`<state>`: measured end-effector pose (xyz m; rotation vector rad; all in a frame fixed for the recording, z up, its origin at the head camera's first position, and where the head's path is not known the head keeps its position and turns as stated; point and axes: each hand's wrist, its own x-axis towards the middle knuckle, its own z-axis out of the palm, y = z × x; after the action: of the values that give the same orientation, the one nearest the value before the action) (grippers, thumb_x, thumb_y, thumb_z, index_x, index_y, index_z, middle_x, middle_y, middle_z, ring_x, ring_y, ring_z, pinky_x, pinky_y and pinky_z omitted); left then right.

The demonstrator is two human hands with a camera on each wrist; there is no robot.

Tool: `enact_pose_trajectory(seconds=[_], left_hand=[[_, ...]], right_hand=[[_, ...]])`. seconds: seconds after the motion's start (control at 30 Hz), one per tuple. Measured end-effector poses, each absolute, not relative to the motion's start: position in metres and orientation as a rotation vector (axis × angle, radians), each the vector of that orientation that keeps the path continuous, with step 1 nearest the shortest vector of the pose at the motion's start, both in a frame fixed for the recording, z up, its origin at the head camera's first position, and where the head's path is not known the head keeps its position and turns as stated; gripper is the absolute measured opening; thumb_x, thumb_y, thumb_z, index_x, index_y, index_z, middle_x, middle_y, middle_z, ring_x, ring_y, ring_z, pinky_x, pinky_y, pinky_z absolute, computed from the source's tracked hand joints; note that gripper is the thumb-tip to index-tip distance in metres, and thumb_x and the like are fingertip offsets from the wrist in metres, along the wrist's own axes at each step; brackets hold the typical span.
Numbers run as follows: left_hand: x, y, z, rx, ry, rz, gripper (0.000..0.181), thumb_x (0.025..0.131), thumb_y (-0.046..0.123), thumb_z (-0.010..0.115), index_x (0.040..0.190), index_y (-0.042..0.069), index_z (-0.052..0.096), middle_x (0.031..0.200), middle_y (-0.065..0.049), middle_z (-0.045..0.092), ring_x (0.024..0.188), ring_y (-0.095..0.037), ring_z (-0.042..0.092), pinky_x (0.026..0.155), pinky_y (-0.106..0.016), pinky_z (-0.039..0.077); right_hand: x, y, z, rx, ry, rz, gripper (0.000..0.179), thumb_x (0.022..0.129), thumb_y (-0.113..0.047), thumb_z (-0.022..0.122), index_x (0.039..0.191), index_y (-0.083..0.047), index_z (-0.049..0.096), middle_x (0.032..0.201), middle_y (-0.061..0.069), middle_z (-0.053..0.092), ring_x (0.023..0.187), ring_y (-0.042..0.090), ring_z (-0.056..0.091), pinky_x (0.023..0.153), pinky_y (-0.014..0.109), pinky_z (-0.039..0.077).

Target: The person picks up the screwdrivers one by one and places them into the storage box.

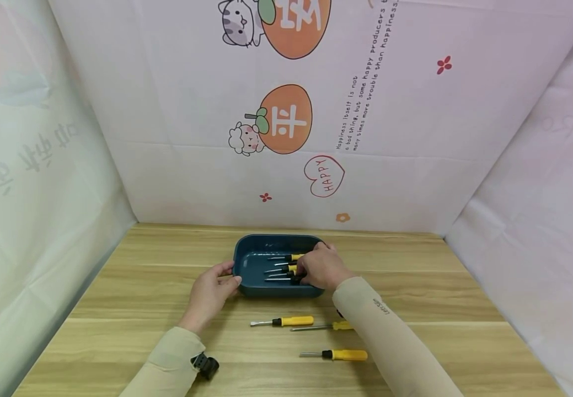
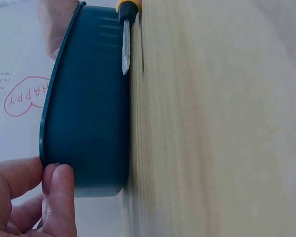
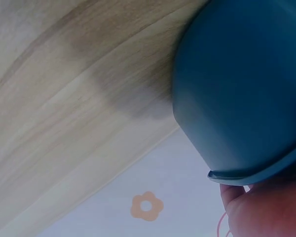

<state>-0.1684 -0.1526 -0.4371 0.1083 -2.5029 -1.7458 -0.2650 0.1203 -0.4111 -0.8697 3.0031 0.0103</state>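
Observation:
A dark blue-green rectangular box (image 1: pixel 278 291) stands on the table in the head view. My left hand (image 1: pixel 212 292) pinches the rim at its left end; the left wrist view shows thumb and fingers on that rim. My right hand (image 1: pixel 323 267) reaches over the right end into the box, its fingers curled down around the handle of the nearest screwdriver (image 1: pixel 278 279), which they largely hide. Several screwdrivers with yellow and black handles, such as one screwdriver (image 1: pixel 293 257) at the back, lie side by side in the box, tips to the left.
In front of the box lie a flat-tipped screwdriver (image 1: pixel 296 321), a second screwdriver (image 1: pixel 343 326) partly under my right sleeve, and a third screwdriver (image 1: pixel 348 355) nearer me. A printed white cloth (image 1: pixel 192 182) hangs behind the wooden table (image 1: pixel 167 259) and at both sides.

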Motion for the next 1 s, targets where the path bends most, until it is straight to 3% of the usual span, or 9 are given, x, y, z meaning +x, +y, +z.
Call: enact_pose_trajectory(seconds=[0.7,1.0], left_hand=[[-0.1667,-0.1519,-0.4364,0.106,-2.497,-1.736,0.050,0.100,0.013,0.070,0.146,-0.002,0.057,0.136,-0.022,0.063,0.100,-0.029,0.076,0.081,-0.033,0.066],[-0.1673,-0.1516,-0.4361,0.108,-2.500,-1.747,0.050,0.100,0.014,0.069,0.146,-0.001,0.057,0.138,-0.022,0.062,0.102,-0.029,0.076,0.084,-0.037,0.066]], right_hand=[[-0.2663,0.1223,-0.4105,-0.855,3.003,-0.008,0.014,0.084,-0.036,0.088,0.097,-0.032,0.082,0.090,-0.016,0.074,0.112,0.023,0.051,0.092,0.043,0.039],[-0.2657,0.1229,-0.4105,-0.834,2.999,-0.043,0.013,0.085,-0.035,0.088,0.096,-0.032,0.082,0.089,-0.016,0.074,0.113,0.023,0.051,0.101,0.048,0.039]])
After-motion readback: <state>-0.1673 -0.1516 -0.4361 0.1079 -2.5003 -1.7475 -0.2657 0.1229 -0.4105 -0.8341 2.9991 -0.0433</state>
